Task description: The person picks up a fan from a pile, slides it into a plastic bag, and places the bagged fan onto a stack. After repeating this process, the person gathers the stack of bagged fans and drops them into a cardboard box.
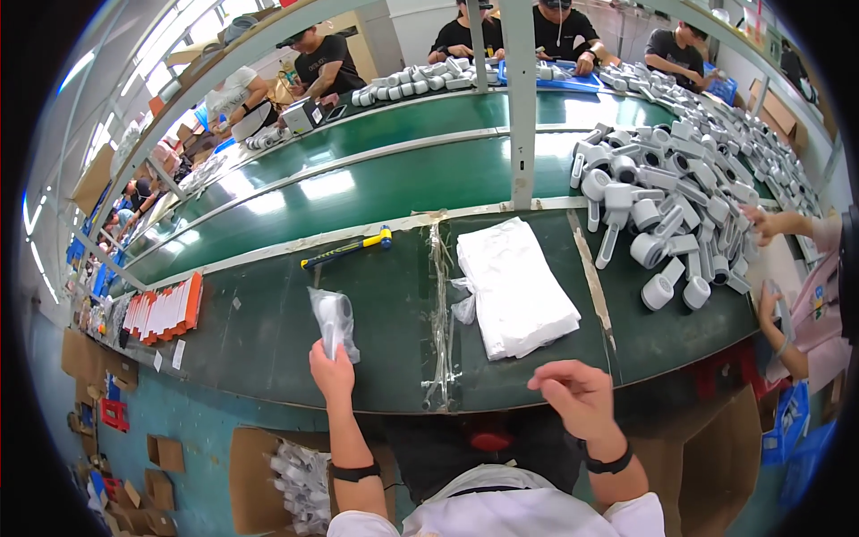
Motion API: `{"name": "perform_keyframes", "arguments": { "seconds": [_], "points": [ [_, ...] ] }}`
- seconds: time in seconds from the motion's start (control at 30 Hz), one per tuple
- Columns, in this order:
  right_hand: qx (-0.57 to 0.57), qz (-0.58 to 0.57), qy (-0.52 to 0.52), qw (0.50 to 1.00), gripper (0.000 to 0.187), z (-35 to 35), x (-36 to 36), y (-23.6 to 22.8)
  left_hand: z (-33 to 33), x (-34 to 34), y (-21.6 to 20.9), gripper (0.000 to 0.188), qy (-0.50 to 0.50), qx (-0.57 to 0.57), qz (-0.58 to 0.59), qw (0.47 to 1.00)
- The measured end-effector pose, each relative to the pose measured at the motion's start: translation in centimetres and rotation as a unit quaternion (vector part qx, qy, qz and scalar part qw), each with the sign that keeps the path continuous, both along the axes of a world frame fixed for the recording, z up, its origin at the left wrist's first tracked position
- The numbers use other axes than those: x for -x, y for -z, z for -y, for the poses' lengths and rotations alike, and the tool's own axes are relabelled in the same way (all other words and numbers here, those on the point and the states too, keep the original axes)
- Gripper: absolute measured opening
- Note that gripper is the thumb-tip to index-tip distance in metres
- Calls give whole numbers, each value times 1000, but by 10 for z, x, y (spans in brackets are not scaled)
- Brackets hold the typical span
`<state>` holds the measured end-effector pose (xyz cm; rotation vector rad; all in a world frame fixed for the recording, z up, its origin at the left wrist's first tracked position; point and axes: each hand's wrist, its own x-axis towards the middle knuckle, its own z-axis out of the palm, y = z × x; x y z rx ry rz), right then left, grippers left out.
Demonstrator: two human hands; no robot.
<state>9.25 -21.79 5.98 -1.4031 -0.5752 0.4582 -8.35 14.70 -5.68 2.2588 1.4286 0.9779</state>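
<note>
My left hand (332,371) grips the handle end of a grey-white device with a round head (333,309), which is inside a clear plastic bag. It is held over the near edge of the dark green workbench (277,345). My right hand (580,396) hovers off the bench's front edge, its fingers bent but apart, with nothing visible in them. Just beyond that hand lies a flat stack of white plastic bags (514,286), with a crumpled clear bag (463,310) at its left side. A black and yellow hammer (347,248) rests farther back.
Unbagged devices are heaped (667,192) at the right, where a co-worker's hands (765,224) reach in. Orange-and-white cards (163,309) lie far left. Below the bench, a cardboard box (255,474) holds bagged devices. A metal post (522,116) stands before the green conveyor (376,174).
</note>
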Motion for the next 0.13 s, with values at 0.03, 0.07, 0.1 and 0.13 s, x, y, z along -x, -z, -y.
{"name": "perform_keyframes", "arguments": {
  "seconds": [0.03, 0.07, 0.1, 0.13],
  "points": [
    [-77, 23, -40, 996, 20, 7, 0, -20, -1, -2, -2, 39, -11, 12, 6, 1000],
    [-153, 44, -82, 984, 24, 14, 1, -39, -1, 1, -2, 40, -24, 25, 11, 999],
    [-213, 65, -127, 967, 34, 24, -1, -59, -7, -1, 3, 41, -25, -5, -21, 999],
    [-210, 64, -112, 969, 34, 31, 1, -58, -6, -8, -4, 42, -27, 17, -39, 999]
  ]
}}
